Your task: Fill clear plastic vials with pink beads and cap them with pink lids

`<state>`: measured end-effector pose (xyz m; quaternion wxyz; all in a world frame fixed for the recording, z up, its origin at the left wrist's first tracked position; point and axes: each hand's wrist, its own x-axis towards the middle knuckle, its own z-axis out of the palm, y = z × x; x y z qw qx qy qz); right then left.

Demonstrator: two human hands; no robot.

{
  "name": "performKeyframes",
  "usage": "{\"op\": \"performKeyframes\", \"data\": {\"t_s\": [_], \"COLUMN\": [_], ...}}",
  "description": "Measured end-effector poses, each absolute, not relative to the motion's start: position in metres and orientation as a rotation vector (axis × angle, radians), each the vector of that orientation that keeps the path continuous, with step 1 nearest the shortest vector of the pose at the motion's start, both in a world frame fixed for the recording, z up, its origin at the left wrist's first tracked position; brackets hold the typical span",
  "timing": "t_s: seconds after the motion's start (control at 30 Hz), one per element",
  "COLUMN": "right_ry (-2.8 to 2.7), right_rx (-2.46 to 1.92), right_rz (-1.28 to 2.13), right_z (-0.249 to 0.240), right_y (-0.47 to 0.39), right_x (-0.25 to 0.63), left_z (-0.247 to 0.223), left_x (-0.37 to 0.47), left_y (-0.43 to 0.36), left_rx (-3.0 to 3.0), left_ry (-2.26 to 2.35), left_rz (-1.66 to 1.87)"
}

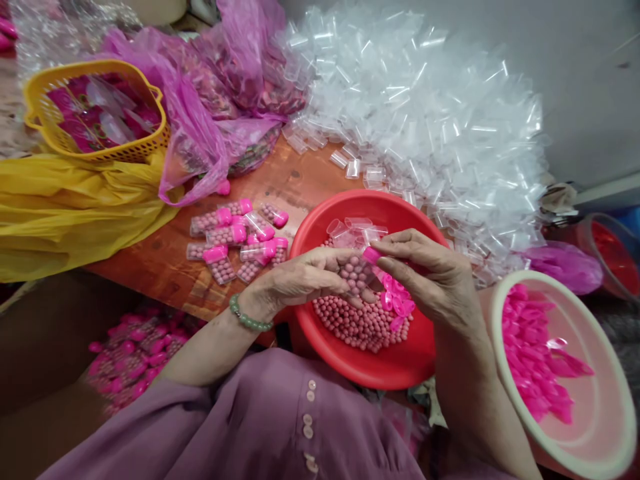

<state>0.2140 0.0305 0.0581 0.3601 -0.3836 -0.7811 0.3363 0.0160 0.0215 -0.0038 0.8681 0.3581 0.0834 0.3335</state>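
Yellow basket (95,110) stands at far left of wooden surface (280,183), holding pink items under clear film. Pink plastic bag (210,100) lies just right of basket, draped over its right rim. Yellow plastic sheet (70,207) spreads directly below basket, hanging over surface edge. Big heap of clear empty tubes (425,113) piled far right of basket. Row of filled capped tubes (235,237) lies below and right of basket, near bag's lower tip.
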Motion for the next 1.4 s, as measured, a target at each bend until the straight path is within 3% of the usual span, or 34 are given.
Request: {"op": "performKeyframes", "data": {"t_s": [0.47,0.73,1.07,1.4], "right_ry": [-2.555,-2.269,-2.59,-2.493], "right_rx": [-0.875,-0.933,-0.781,-1.014], "right_rz": [0.745,0.782,0.819,0.709], "right_z": [0.087,0.07,0.089,0.088], "right_y": [0.047,0.046,0.051,0.041], "right_x": [0.244,0.229,0.231,0.245], "left_z": [0.001,0.001,-0.002,-0.002], "left_x": [0.018,0.019,0.017,0.016], "left_y": [0.021,0.021,0.023,0.023], "left_rx": [0.623,0.633,0.671,0.696], "left_ry": [0.303,0.3,0.271,0.281], "left_rz": [0.638,0.648,0.578,0.621]}}
